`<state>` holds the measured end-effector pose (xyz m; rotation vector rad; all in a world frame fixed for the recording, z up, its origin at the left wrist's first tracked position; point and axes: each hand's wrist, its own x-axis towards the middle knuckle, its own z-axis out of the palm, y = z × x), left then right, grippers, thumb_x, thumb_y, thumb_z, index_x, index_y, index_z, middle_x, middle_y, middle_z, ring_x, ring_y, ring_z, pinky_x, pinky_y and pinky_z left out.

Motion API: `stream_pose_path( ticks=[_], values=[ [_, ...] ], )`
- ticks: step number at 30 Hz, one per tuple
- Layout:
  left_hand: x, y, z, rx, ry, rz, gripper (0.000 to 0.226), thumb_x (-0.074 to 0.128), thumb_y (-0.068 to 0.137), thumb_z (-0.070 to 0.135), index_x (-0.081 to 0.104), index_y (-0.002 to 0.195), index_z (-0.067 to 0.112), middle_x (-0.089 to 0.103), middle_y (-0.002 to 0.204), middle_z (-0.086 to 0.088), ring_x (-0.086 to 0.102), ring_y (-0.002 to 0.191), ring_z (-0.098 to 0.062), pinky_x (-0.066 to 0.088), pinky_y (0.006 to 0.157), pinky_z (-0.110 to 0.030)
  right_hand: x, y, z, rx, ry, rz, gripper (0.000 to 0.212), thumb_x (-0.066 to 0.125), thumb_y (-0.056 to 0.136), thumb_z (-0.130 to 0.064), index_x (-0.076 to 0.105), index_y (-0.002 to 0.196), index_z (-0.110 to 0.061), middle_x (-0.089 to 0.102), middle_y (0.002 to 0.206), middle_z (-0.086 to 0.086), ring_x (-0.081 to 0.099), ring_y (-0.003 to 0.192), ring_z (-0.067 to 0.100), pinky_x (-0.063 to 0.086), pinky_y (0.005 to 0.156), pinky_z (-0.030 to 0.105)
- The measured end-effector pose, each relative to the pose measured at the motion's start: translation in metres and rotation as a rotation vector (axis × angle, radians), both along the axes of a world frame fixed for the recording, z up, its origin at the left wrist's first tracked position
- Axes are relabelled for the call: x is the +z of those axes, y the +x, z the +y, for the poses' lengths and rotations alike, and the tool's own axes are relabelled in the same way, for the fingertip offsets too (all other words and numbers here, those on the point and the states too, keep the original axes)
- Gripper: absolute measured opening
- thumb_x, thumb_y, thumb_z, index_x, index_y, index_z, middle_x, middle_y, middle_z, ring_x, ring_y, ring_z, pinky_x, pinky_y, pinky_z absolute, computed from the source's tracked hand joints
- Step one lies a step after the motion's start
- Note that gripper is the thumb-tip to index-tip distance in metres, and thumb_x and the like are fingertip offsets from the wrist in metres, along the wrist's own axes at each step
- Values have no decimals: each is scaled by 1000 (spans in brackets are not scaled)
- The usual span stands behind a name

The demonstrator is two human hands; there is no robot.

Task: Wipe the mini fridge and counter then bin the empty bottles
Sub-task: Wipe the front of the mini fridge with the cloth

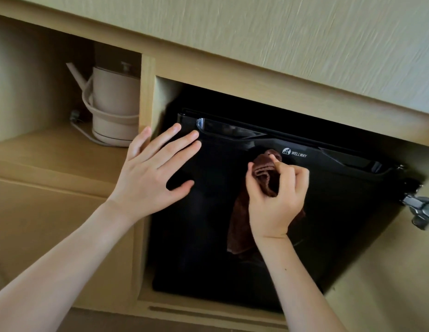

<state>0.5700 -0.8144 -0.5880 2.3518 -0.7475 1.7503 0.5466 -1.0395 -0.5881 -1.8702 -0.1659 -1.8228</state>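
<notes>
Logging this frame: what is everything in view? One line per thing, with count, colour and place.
mini fridge: one, glossy black, in the right niche of the cabinet
cloth: one, brown, bunched against the upper middle of the fridge door, its tail hanging down
kettle: one, pale beige, standing on the shelf in the left compartment
cord: one, pale, on the shelf left of the kettle
hinge: one, silver metal, at the right edge
cabinet: one, light wood, around the fridge and kettle
left hand: one, fingers spread flat at the fridge door's upper left corner
right hand: one, pinching the cloth at the door
</notes>
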Motion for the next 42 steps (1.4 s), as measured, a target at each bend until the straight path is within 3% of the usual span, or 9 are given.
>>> stream_pose_path(
  ticks=[10, 16, 20, 24, 26, 33, 37, 39, 42],
  values=[
    [3, -2, 6, -16, 44, 48, 68, 72, 81, 38, 50, 144, 21, 41, 153, 6, 32, 145, -17, 10, 121, -40, -5, 5, 61, 48, -73, 91, 28, 78, 81, -21, 70, 98, 0, 58, 90, 12, 50, 84, 18, 42, 75, 19],
    [1, -1, 4, 15, 73, -6, 61, 66, 86, 38, 53, 142, 18, 43, 151, 3, 36, 143, -20, 17, 120, -45, -11, 4, 61, 86, -153, 138, 33, 79, 79, -21, 71, 104, -2, 60, 92, 10, 50, 85, 17, 41, 75, 17],
    [4, 2, -11, -16, 47, -68, 53, 65, 88, 34, 58, 136, 12, 50, 146, -2, 41, 140, -23, 24, 118, -50, -7, -2, 21, 27, -80, 99, 28, 82, 79, -18, 69, 95, 1, 56, 89, 11, 54, 81, 18, 43, 76, 13],
    [9, 6, -42, -139, 58, -58, 54, 65, 88, 29, 55, 138, 11, 49, 147, -3, 41, 140, -24, 29, 117, -48, -4, -10, -28, -16, -1, 99, 28, 80, 81, -19, 67, 94, 2, 54, 91, 12, 55, 80, 21, 51, 71, 25],
    [10, 6, -56, -173, 33, -37, 56, 65, 88, 29, 54, 140, 11, 48, 147, -3, 40, 141, -23, 28, 117, -48, -5, -15, -47, -18, 33, 108, 29, 78, 83, -21, 66, 95, 2, 54, 92, 12, 56, 82, 20, 51, 74, 23],
    [13, 6, -82, -214, -7, -45, 56, 65, 87, 30, 55, 138, 10, 50, 145, -10, 43, 138, -26, 28, 116, -53, -2, -34, -120, -29, 352, 36, 20, 73, 85, -18, 58, 85, -4, 52, 86, 11, 48, 79, -6, 37, 76, 5],
    [17, 3, -97, -249, 9, -14, 58, 67, 85, 28, 55, 139, 10, 47, 147, -14, 43, 138, -28, 26, 117, -51, -2, -33, -137, -44, 569, -38, 23, 69, 86, -29, 53, 84, -14, 51, 85, 6, 44, 74, 3, 39, 75, 11],
    [22, 1, -102, -267, 8, 17, 59, 68, 84, 27, 54, 140, 11, 48, 146, -14, 45, 136, -29, 25, 118, -47, 4, -31, -130, -57, 583, -60, 24, 70, 86, -29, 55, 85, -10, 51, 85, 6, 44, 74, 2, 36, 76, 7],
    [29, -2, -110, -280, -11, 82, 65, 67, 80, 28, 52, 142, 14, 49, 144, -10, 47, 131, -27, 21, 116, -36, 18, -27, -98, -21, 397, -19, 25, 73, 84, -26, 61, 86, -4, 53, 87, 10, 47, 79, -1, 37, 77, 10]
  ],
)
